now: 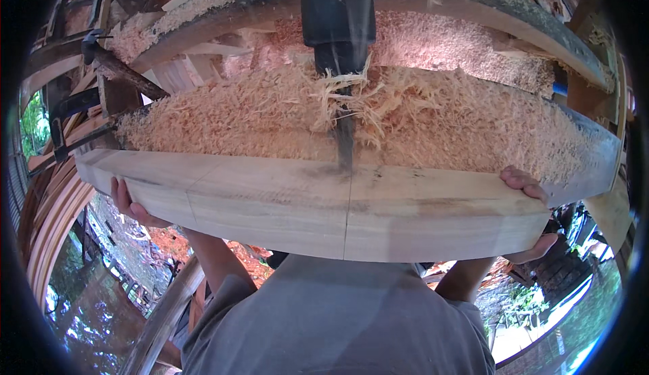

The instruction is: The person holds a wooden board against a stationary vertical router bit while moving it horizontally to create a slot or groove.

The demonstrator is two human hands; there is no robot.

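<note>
A thick, pale wooden plank (284,199) lies crosswise in front of me, with dark lines marked across its top and front face. My left hand (135,204) is closed round the plank's left end, its fingers partly hidden by the wood. At the opposite end my right hand (526,184) grips too, some fingers over the top and another part showing below the lower edge. A black machine head (338,27) hangs over the middle. From it a dark, blurred bit (345,142) reaches down to the plank's far edge, with stringy shavings caught round it.
Wood shavings (236,114) heap over the work table (602,155) behind the plank. A hammer (111,60) rests at the left, near a dark clamp (64,121). Behind the machine head runs a shaving-covered beam (493,10). Long curved timber strips (54,219) stand at the left.
</note>
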